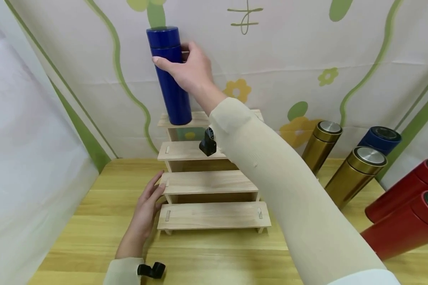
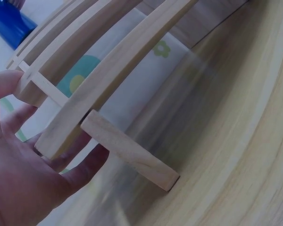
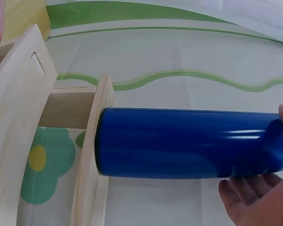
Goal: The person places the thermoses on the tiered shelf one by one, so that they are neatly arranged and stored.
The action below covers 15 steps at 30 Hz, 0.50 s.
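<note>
The right hand (image 1: 194,69) wraps its fingers round the blue flask (image 1: 172,89), cap (image 1: 163,38) upward, long axis upright; the left hand's (image 1: 147,209) relaxed fingers touch the wooden rack (image 1: 214,215).

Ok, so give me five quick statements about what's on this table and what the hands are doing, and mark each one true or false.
1. The right hand holds a blue bottle. True.
2. The left hand is at the right end of the wooden rack. False: it grips the rack's left end.
3. The wooden rack has four levels. True.
4. The red bottles stand on the rack. False: they are on the table, to the right of the rack.
5. Two gold bottles stand to the right of the rack. True.
</note>
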Each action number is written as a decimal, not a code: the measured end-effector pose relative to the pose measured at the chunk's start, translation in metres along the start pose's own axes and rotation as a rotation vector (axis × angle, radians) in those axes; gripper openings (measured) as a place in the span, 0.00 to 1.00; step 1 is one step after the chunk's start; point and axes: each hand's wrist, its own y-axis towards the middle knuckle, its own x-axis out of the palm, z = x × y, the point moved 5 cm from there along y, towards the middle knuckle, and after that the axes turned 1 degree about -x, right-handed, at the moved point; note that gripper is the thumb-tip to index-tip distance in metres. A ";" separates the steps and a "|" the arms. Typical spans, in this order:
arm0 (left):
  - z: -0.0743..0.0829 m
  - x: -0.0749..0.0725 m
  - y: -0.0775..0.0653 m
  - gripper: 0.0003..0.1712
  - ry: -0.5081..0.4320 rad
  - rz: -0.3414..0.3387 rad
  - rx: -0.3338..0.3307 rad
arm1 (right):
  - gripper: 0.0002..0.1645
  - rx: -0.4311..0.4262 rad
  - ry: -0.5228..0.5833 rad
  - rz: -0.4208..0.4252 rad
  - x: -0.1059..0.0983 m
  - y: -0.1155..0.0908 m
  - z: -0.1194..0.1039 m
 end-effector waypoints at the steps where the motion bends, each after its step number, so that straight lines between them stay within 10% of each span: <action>1: 0.000 0.000 0.000 0.34 0.002 -0.001 -0.002 | 0.44 0.000 0.000 0.002 -0.001 -0.001 0.001; 15: -0.002 -0.010 0.002 0.35 0.035 0.014 -0.009 | 0.39 -0.036 0.203 0.046 -0.035 -0.035 0.030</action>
